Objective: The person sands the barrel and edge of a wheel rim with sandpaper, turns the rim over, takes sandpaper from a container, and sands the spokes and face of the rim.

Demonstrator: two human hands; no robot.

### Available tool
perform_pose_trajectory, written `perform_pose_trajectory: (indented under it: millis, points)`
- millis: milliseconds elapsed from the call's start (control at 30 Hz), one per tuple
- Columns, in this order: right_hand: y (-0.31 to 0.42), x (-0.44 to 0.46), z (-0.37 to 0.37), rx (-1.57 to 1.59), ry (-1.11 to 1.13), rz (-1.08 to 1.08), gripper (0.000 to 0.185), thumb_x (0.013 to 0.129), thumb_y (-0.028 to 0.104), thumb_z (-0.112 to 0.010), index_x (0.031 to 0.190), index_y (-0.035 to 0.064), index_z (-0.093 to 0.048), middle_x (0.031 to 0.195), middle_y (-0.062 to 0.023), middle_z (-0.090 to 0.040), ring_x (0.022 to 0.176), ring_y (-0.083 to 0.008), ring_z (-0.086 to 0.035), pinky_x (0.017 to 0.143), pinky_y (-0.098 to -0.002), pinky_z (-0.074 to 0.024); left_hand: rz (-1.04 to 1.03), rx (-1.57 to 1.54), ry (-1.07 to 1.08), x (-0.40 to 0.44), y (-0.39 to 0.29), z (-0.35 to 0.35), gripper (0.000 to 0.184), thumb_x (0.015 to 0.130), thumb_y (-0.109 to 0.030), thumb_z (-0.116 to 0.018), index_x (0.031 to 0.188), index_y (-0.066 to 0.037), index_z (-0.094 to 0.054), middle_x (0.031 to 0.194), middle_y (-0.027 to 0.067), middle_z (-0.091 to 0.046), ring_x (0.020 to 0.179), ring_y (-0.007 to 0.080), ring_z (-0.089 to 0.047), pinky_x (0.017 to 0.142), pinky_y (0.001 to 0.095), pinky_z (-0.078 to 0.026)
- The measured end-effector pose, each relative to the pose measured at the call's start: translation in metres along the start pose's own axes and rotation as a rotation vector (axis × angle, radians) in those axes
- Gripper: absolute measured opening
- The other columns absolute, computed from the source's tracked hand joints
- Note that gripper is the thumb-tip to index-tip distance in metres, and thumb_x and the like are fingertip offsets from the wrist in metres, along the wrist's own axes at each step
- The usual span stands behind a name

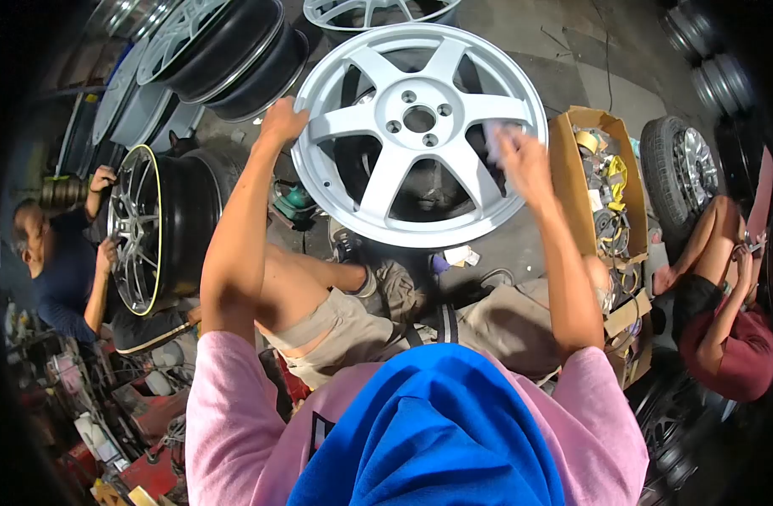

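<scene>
A white six-spoke wheel rim faces up in front of my knees, tilted slightly, with a round centre hole and several bolt holes. My left hand is closed on its outer edge at the left. Over the right side of the rim, my right hand is closed on a small pale sheet. Both are smeared by motion, so I cannot tell whether the sheet is cloth or paper, or whether it touches the spoke.
Rims stand at the upper left. A cardboard box of tapes and tools sits at my right, near a tyre. At the left, a person handles another rim; another person sits at the right.
</scene>
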State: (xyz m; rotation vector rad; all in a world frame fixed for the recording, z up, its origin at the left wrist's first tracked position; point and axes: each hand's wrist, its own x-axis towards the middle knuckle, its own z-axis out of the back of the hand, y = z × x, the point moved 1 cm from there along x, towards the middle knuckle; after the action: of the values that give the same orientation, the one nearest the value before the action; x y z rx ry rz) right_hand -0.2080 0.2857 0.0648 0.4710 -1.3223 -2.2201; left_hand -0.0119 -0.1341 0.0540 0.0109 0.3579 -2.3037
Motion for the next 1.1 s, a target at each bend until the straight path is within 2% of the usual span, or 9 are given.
perform_pose_trajectory:
  millis: [100,233,300,467,533,600,733,833,1100]
  points:
    - [-0.003,0.052,0.014,-0.389,-0.401,0.419,0.026,0.099,0.026,-0.067,0.094,0.0009,-0.072,0.088,-0.0179,-0.07,0.084,-0.0397,-0.068,0.072,-0.0473,-0.0529,-0.121,0.161,-0.004,-0.024,0.022,-0.006,0.052,0.093,-0.04,-0.07,0.115,0.007,-0.069,0.107,0.0279,-0.074,0.1,0.0405,-0.075,0.087,0.0497,-0.06]
    - [-0.026,0.088,-0.012,-0.421,-0.313,0.463,0.019,0.096,0.021,-0.068,0.098,0.0039,-0.075,0.096,-0.0171,-0.07,0.09,-0.0398,-0.068,0.079,-0.0499,-0.0544,0.283,-0.675,0.381,-0.1,0.012,0.007,0.034,0.1,-0.027,-0.071,0.102,0.007,-0.066,0.084,0.0175,-0.073,0.064,0.0221,-0.073,0.05,0.0349,-0.061]
    - [-0.03,0.092,-0.026,-0.473,-0.317,0.472,0.018,0.097,0.021,-0.067,0.105,0.0076,-0.076,0.099,-0.0179,-0.071,0.092,-0.0414,-0.068,0.082,-0.0503,-0.054,0.321,-0.735,0.377,-0.125,-0.005,0.006,0.042,0.099,-0.028,-0.071,0.117,0.009,-0.063,0.089,0.0174,-0.075,0.07,0.0216,-0.074,0.055,0.0324,-0.064]
    - [-0.028,0.097,-0.008,-0.497,-0.121,0.383,0.027,0.099,0.03,-0.067,0.112,0.0092,-0.078,0.094,-0.0218,-0.075,0.093,-0.0433,-0.071,0.084,-0.0522,-0.0548,0.318,-0.665,0.174,-0.106,-0.002,-0.01,0.029,0.09,-0.019,-0.076,0.094,0.01,-0.071,0.077,0.0158,-0.073,0.055,0.0208,-0.068,0.043,0.0336,-0.057]
    - [-0.02,0.079,0.002,-0.503,-0.117,0.353,0.028,0.1,0.031,-0.066,0.112,0.0088,-0.078,0.094,-0.023,-0.075,0.093,-0.0437,-0.071,0.084,-0.0521,-0.0547,0.227,-0.561,0.032,-0.083,-0.004,-0.009,0.03,0.089,-0.021,-0.078,0.092,0.008,-0.073,0.076,0.0166,-0.073,0.055,0.0217,-0.069,0.045,0.036,-0.055]
    - [-0.014,0.055,0.008,-0.504,-0.093,0.29,0.029,0.102,0.032,-0.064,0.115,0.0087,-0.077,0.093,-0.0246,-0.073,0.092,-0.0454,-0.07,0.083,-0.0522,-0.0546,0.167,-0.211,-0.119,-0.038,0.002,-0.015,0.037,0.082,-0.035,-0.084,0.089,0.0,-0.076,0.082,0.0174,-0.075,0.078,0.0272,-0.075,0.074,0.0461,-0.056]
    - [-0.02,-0.004,0.019,-0.441,-0.052,0.34,0.032,0.104,0.029,-0.06,0.123,0.0065,-0.073,0.093,-0.0251,-0.069,0.088,-0.0482,-0.066,0.081,-0.0525,-0.0536,0.177,-0.26,-0.229,0.028,-0.036,-0.026,0.044,0.085,-0.043,-0.079,0.117,-0.012,-0.079,0.112,0.0185,-0.077,0.111,0.0357,-0.073,0.096,0.0468,-0.055]
    - [-0.009,-0.027,0.024,-0.528,0.036,0.218,0.031,0.102,0.022,-0.064,0.128,0.0084,-0.072,0.097,-0.0207,-0.068,0.092,-0.0422,-0.066,0.081,-0.0498,-0.0535,-0.013,-0.245,-0.289,0.045,-0.043,-0.045,0.046,0.09,-0.044,-0.075,0.125,-0.014,-0.076,0.117,0.0191,-0.076,0.115,0.0383,-0.07,0.099,0.0479,-0.053]
    - [0.024,-0.049,-0.034,-0.583,0.054,0.725,0.043,0.082,0.012,-0.08,0.124,0.0175,-0.076,0.096,-0.0086,-0.059,0.093,-0.0272,-0.059,0.083,-0.0407,-0.0517,0.032,-0.211,-0.195,0.004,-0.035,-0.053,0.061,0.099,-0.053,-0.061,0.135,-0.005,-0.06,0.121,0.0287,-0.071,0.117,0.0487,-0.065,0.101,0.0555,-0.051]
